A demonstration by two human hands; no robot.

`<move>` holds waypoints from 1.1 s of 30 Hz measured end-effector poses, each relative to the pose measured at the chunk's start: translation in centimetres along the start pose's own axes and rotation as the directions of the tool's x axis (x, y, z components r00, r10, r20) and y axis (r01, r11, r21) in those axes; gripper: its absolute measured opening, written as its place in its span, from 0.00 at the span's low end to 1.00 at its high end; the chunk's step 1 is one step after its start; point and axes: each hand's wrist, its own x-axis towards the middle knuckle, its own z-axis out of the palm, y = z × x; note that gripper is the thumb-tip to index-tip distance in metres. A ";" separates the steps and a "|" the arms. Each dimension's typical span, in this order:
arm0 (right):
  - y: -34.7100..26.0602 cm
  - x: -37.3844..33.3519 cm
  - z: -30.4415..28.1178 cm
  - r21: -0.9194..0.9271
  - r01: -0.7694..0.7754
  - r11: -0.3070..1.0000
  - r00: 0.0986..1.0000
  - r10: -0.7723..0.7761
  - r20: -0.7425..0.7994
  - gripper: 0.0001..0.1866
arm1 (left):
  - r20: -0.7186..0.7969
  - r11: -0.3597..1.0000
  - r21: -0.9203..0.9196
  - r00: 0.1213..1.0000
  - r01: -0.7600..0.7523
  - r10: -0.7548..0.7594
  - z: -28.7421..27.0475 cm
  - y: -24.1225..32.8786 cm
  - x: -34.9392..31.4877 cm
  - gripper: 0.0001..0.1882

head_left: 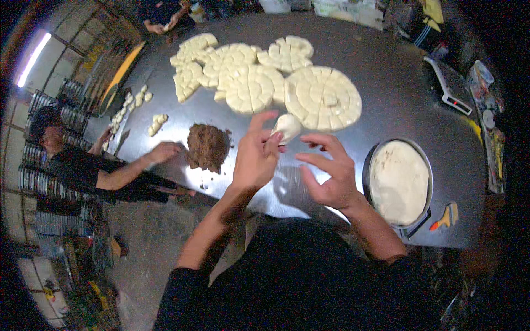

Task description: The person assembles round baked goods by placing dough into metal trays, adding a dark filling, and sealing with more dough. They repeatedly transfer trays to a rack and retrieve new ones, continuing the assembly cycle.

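A small flattened piece of pale dough (287,128) is held up in my left hand (258,154), gripped between thumb and fingers. Just to its right, my right hand (331,172) has its fingers spread and curved, with nothing in them. Beyond both hands lie large rounds of dough cut into pieces (323,99), the nearest one close behind the held piece. Left of my left hand sits a mound of brown crumbly filling (207,147). A round pan (429,185) with a pale, flour-like layer in it stands beside my right wrist.
A brush (445,217) with an orange-tipped handle lies near the pan. At the table's right edge is a digital scale (448,85). A co-worker (83,165) stands at left, one hand near the filling, by small dough balls (158,124). Another person (165,15) works at the far side.
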 end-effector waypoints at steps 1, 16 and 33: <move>0.6 -1.8 0.4 0.057 -0.122 0.991 0.992 0.123 -0.014 0.14 | -0.076 0.980 0.130 0.987 0.150 -0.141 0.1 -2.6 -0.8 0.06; 1.5 3.4 3.5 0.164 -0.046 0.985 0.994 0.061 -0.090 0.27 | -0.144 0.854 0.471 0.974 0.221 -0.173 2.6 -21.4 -7.8 0.19; 6.6 -6.8 13.1 -0.327 -0.224 0.918 0.497 0.396 0.772 0.21 | -0.540 0.614 -0.699 0.292 0.368 -0.789 -15.9 -22.2 -27.6 0.35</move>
